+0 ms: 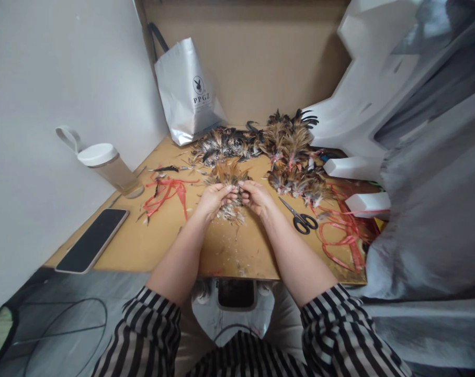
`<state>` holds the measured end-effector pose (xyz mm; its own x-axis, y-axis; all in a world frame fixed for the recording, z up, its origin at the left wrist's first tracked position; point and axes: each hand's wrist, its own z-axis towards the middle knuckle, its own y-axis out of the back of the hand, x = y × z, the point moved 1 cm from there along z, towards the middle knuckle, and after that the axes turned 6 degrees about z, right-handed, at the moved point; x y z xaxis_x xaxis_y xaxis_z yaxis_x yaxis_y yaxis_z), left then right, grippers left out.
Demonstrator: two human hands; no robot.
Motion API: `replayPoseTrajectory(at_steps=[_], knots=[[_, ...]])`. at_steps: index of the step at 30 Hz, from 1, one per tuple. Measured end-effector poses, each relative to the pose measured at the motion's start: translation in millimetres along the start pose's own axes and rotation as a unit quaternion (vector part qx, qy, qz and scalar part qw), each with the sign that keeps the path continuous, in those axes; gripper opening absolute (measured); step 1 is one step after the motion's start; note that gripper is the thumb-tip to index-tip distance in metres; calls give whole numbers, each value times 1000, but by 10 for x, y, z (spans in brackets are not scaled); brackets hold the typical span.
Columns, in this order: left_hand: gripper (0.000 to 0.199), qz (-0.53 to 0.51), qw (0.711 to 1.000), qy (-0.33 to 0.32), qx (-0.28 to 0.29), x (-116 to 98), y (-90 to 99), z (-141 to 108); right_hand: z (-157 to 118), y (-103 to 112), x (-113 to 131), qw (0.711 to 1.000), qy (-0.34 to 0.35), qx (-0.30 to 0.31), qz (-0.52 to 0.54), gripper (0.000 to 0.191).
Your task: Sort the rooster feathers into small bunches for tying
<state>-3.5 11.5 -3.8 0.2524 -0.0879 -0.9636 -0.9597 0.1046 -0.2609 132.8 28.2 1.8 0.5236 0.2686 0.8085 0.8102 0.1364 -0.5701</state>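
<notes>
Both my hands meet over the middle of the table, at a bunch of brown feathers (226, 172) whose tips fan out away from me. My left hand (218, 199) is closed, thumb against curled fingers, on the left side of the bunch. On its right side my right hand (255, 196) pinches too, thumb and finger close to the left thumb. What exactly lies between the fingertips is too small to make out. Loose pale feathers (232, 213) lie just below the hands. Black-handled scissors (300, 217) rest to the right of my right forearm.
Behind the hands lies a dark feather pile (229, 144); tied feather bunches (292, 141) sit at the right. Red plastic strips (167, 196) lie left, more red ribbon (351, 246) right. A phone (92, 241), a drink bottle (114, 170) and a silver bag (186, 94) stand about the table (241, 256).
</notes>
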Motion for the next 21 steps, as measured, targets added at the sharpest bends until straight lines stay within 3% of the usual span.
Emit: replayPoseTrajectory(at_steps=[4, 10, 21], knots=[[9, -45, 998, 53, -10, 4, 20, 10, -34, -47, 10, 997, 56, -18, -49, 34], [9, -52, 995, 76, 29, 16, -10, 1, -34, -75, -36, 982, 133, -43, -126, 28], [7, -47, 997, 59, 29, 50, 14, 18, -13, -82, -79, 979, 148, -47, -135, 27]])
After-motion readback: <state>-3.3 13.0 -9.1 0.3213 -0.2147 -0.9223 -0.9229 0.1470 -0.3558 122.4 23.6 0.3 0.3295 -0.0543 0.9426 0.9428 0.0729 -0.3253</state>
